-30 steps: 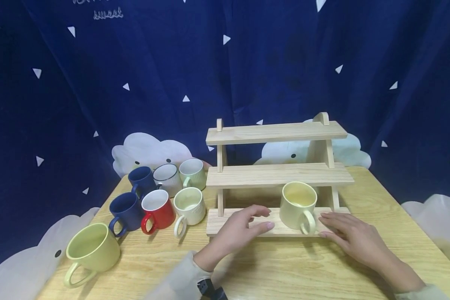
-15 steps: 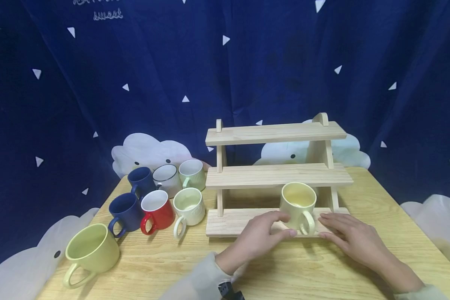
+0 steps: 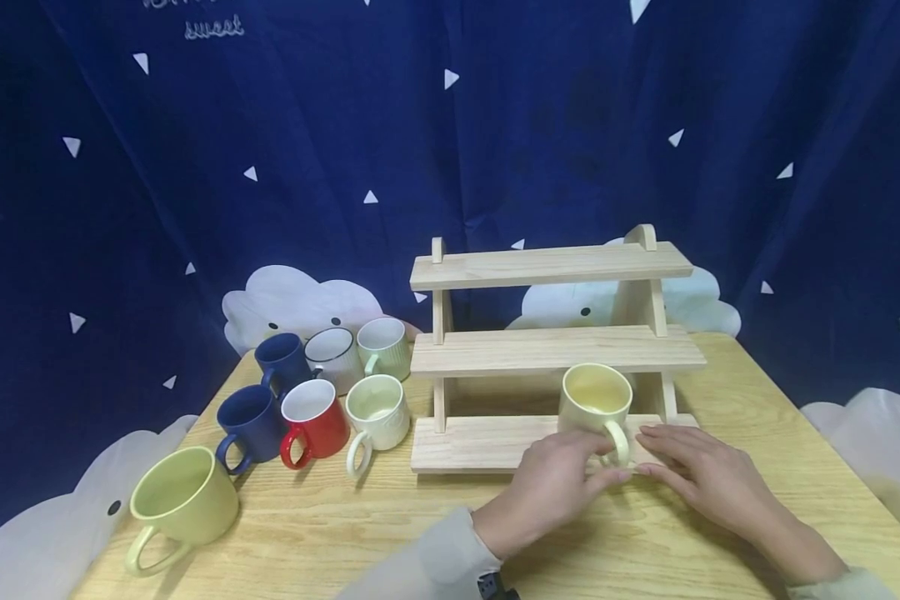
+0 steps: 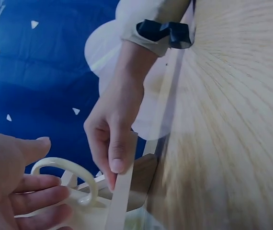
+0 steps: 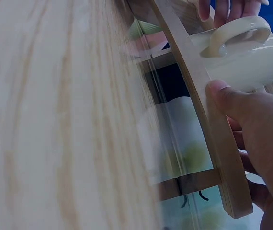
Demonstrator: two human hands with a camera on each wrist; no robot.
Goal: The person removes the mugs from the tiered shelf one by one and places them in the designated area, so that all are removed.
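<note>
A pale yellow mug [image 3: 595,400] stands upright on the bottom board of a three-tier wooden shelf stand [image 3: 480,443], its handle [image 4: 64,165] facing the front. My left hand [image 3: 551,483] is at the mug's lower front, thumb and fingers parted beside the handle; in the left wrist view its fingers [image 4: 40,196] overlap the handle's near side. At the bottom board's right end, my right hand [image 3: 708,479] holds the front edge, thumb [image 5: 227,96] against the edge and fingers over the top. In the right wrist view, the mug [image 5: 244,60] sits just beyond that thumb.
On the table's left stand a large yellow-green mug [image 3: 186,500], two dark blue mugs [image 3: 251,421], a red mug [image 3: 322,425], a cream mug [image 3: 381,417], a dark-rimmed white mug [image 3: 336,358] and a pale green mug [image 3: 385,346]. A blue curtain [image 3: 540,125] hangs behind.
My left hand has moved rightward along the bottom board to the mug's handle. My right hand stays at the board's right end, and the mug stands where it was.
</note>
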